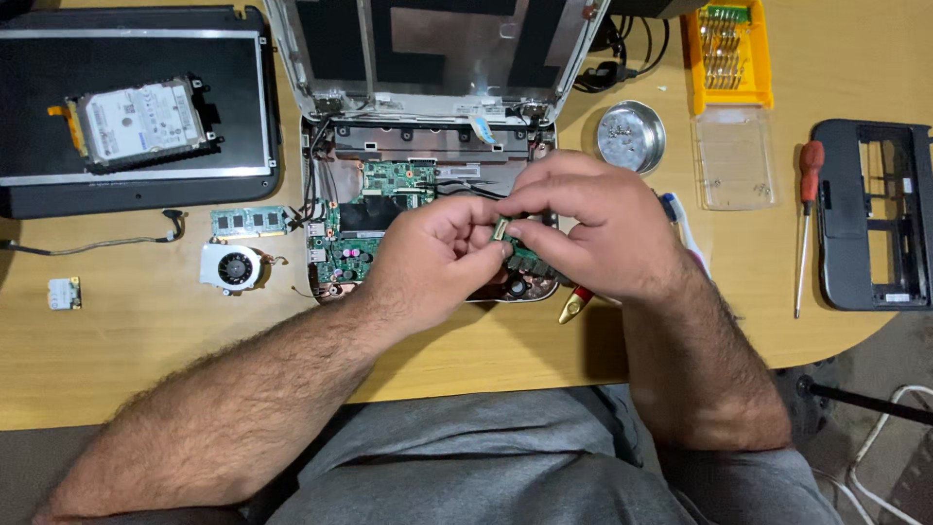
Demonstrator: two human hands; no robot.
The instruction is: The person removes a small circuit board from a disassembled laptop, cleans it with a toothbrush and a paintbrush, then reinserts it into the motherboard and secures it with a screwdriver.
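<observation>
Two hands: met at frame centre above an opened laptop.
Table (pixel 117 350): pale wood, spanning the frame.
Laptop (pixel 408 165): stripped, upper centre, green board exposed.
Black cover (pixel 243 117): upper left, hard drive (pixel 136 122) lying on it.
Left hand (pixel 432 258): grip clamped on a small green module (pixel 515 248), frame centre.
Right hand (pixel 598 228): fingers closed on the same module from the right.
Fan (pixel 233 267): left of the laptop.
Metal dish (pixel 630 136): upper right.
Screwdriver (pixel 805 224): red-handled, far right.
</observation>
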